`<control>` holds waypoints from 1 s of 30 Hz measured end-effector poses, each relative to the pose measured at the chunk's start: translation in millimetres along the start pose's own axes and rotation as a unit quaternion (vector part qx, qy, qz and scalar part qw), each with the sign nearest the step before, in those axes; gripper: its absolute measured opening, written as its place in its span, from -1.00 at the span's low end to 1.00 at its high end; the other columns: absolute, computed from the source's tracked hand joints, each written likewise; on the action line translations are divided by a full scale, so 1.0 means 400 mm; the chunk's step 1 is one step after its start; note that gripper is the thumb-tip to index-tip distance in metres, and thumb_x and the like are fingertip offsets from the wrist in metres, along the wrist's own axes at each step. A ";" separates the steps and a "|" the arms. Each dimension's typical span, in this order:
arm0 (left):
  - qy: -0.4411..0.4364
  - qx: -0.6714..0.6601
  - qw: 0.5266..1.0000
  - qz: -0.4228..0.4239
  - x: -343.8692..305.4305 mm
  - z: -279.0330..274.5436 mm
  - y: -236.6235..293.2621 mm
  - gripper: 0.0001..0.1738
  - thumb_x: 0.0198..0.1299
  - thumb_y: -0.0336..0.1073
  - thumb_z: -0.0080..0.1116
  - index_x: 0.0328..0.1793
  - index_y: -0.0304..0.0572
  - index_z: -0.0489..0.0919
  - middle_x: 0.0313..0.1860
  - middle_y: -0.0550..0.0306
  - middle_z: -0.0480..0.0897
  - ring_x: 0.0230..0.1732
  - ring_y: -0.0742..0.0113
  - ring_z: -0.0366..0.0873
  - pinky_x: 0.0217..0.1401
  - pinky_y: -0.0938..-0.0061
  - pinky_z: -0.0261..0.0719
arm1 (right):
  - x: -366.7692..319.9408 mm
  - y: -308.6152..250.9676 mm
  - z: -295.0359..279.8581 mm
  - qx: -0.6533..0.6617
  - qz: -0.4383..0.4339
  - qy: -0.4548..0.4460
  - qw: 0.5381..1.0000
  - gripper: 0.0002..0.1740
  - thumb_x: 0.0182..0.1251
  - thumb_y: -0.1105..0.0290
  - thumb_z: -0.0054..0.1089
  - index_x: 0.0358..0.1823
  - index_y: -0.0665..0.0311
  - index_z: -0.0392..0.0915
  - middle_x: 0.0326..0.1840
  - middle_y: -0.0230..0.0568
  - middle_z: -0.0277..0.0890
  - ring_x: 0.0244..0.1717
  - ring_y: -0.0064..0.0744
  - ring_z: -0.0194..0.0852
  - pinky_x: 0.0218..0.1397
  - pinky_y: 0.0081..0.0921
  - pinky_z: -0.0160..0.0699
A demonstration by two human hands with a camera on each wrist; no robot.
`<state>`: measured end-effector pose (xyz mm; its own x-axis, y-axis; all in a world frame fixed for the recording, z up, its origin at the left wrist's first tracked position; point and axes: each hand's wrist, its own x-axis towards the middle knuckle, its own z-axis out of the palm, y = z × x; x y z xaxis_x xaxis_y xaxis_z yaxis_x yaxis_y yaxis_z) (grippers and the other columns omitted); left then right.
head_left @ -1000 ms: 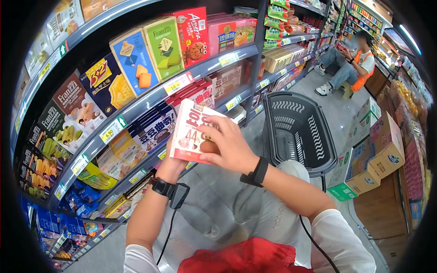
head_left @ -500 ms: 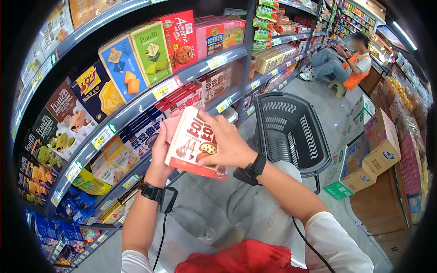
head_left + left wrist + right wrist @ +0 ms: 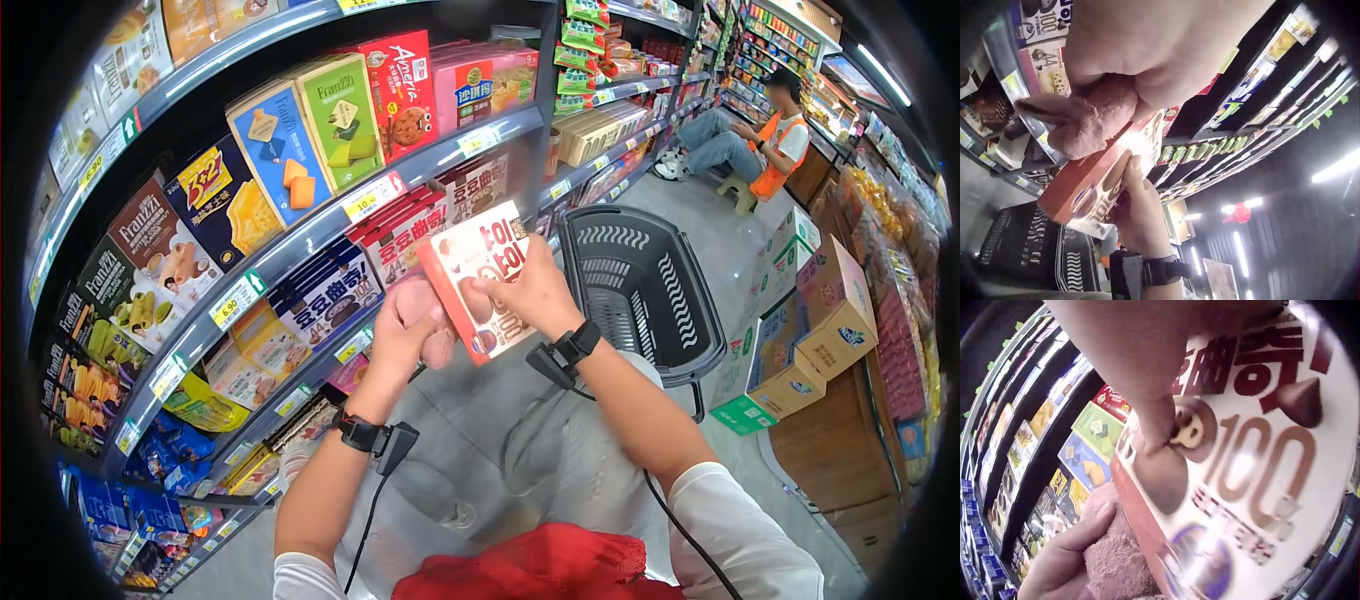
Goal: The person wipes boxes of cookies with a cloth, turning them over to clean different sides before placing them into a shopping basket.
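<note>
A white and red cookie box (image 3: 462, 262) is held up in front of the shelves, tilted, its printed front facing the head camera. My right hand (image 3: 542, 292) grips it by the right side, with the thumb across the front. In my left hand (image 3: 398, 335) is a bunched pink cloth (image 3: 416, 300), close against the box's red edge. The right wrist view shows the fuzzy cloth (image 3: 1116, 565) pinched under the left thumb, beside the box front (image 3: 1260, 469). From the left wrist, the cloth (image 3: 1094, 122) overlaps the box's red side (image 3: 1075, 181).
Shelves of boxed biscuits (image 3: 280, 145) curve along the left, with similar cookie boxes (image 3: 335, 285) lower down. A black shopping basket (image 3: 705, 325) stands on the floor to the right. Beyond it are cartons (image 3: 835, 320) and a seated person in an orange vest (image 3: 780, 160).
The box has swung rightward and tilted the other way. My left hand has come out from behind it, so the pink cloth shows beside the box. The right hand now holds the box's right side.
</note>
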<state>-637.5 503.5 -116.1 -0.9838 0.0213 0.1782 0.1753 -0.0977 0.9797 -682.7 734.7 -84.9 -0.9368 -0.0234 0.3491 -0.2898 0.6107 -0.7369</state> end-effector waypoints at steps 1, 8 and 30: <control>0.028 -0.006 0.999 0.015 0.006 -0.006 -0.002 -0.42 0.31 -0.44 0.34 0.43 -0.29 0.41 0.29 0.04 0.57 0.28 0.32 0.55 0.38 0.35 0.52 | -0.001 0.011 0.000 0.014 -0.028 -0.012 0.999 0.14 -0.09 -0.07 0.71 0.34 0.54 0.25 0.21 0.33 0.41 0.23 0.28 0.51 0.34 -0.09 0.52; 0.050 0.168 0.972 0.157 0.042 -0.066 -0.008 -0.58 0.42 -0.49 0.16 0.37 -0.21 0.44 0.31 0.01 0.60 0.31 0.27 0.54 0.43 0.38 0.46 | -0.012 -0.022 -0.021 -0.074 -0.142 -0.025 0.987 0.06 -0.15 0.11 0.71 0.35 0.45 0.33 0.23 0.13 0.47 0.28 0.20 0.47 0.34 -0.11 0.50; -0.068 0.101 0.990 0.078 0.053 -0.099 -0.050 -0.52 0.34 -0.63 0.08 0.37 -0.21 0.42 0.28 0.01 0.60 0.30 0.27 0.55 0.44 0.39 0.43 | 0.048 0.096 -0.034 0.137 0.020 0.035 0.990 -0.21 0.15 0.22 0.62 0.26 0.46 0.35 0.21 0.08 0.56 0.18 -0.04 0.65 0.17 -0.18 0.64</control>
<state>-663.4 466.6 -135.6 -0.9321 0.1564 0.3267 0.3428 0.0895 0.9351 -709.2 768.6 -98.4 -0.9356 0.0569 0.3486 -0.3039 0.3731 -0.8766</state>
